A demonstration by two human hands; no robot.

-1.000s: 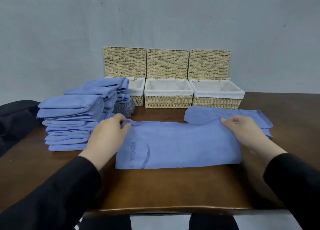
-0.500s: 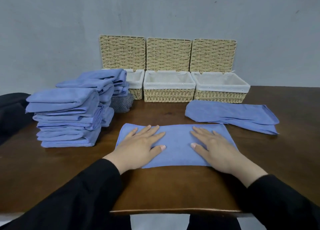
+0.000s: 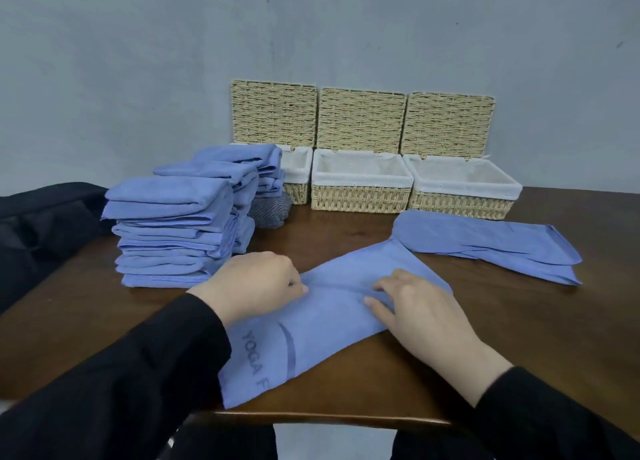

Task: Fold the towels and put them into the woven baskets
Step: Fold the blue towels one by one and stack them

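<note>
A blue towel (image 3: 322, 324) printed with "YOGA" lies slantwise on the wooden table (image 3: 519, 338), its printed end at the near edge. My left hand (image 3: 256, 284) pinches the cloth at its left side with curled fingers. My right hand (image 3: 412, 307) pinches a fold of the same towel near the middle. A second folded blue towel (image 3: 491, 243) lies to the right. Three open woven baskets with white liners stand at the back: left (image 3: 298, 168), middle (image 3: 360, 196), right (image 3: 460, 203).
Stacks of folded blue towels (image 3: 173, 224) stand at the left, partly hiding the left basket. A grey striped cloth (image 3: 268, 210) sits behind them. A dark garment (image 3: 41, 217) lies at the far left. The basket lids lean against the grey wall.
The towel lay square under both flat palms half a second ago. Now it lies slantwise with its printed end showing, and both hands pinch it.
</note>
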